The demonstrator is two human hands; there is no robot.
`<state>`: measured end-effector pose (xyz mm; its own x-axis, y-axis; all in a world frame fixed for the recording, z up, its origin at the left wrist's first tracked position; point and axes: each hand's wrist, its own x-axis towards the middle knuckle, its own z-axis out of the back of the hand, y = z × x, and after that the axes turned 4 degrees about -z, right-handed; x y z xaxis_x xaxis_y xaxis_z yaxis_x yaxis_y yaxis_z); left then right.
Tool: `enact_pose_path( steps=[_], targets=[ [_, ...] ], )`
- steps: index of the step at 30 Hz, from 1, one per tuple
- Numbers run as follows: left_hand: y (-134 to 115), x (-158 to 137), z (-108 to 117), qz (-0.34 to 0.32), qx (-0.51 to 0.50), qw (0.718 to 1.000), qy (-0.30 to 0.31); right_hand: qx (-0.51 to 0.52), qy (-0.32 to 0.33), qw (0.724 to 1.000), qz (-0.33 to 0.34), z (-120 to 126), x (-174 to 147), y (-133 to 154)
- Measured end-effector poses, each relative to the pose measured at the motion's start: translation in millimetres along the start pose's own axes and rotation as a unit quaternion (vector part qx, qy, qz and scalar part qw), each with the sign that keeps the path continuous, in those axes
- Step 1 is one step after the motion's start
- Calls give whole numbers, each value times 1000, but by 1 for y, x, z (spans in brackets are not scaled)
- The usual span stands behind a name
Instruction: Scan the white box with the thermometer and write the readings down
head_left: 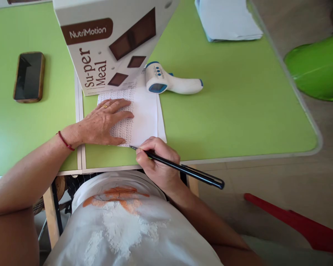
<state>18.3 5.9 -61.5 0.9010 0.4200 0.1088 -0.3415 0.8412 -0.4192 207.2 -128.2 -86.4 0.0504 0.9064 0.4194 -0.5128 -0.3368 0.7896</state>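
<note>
Sheets of white paper (145, 118) lie near the front edge of the green table, the left part of the top sheet covered in rows of small handwriting. My left hand (104, 120) rests flat over the written rows, fingers spread, a ring on one finger. A black pen (183, 167) with a clip is pinched in my right hand (161, 160). Its tip is at the sheet's lower edge, just right of my left thumb; whether it touches the paper I cannot tell. The far end of the paper is hidden behind a white box (100, 55) standing upright.
A white and blue infrared thermometer (172, 79) lies at the paper's far right corner. To the left is a phone (29, 77) in a brown case. A paper stack (229, 20) sits at the back right. Beyond the table (238, 118) are green (319, 68) and red (296, 221) objects.
</note>
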Motion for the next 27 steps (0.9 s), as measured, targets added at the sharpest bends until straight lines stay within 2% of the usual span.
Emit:
enact_pose_path(
  steps=[27],
  targets=[
    [3, -1, -3, -15, 12, 1000, -14, -1, -8, 1000, -3, -2, -3, 0]
  ],
)
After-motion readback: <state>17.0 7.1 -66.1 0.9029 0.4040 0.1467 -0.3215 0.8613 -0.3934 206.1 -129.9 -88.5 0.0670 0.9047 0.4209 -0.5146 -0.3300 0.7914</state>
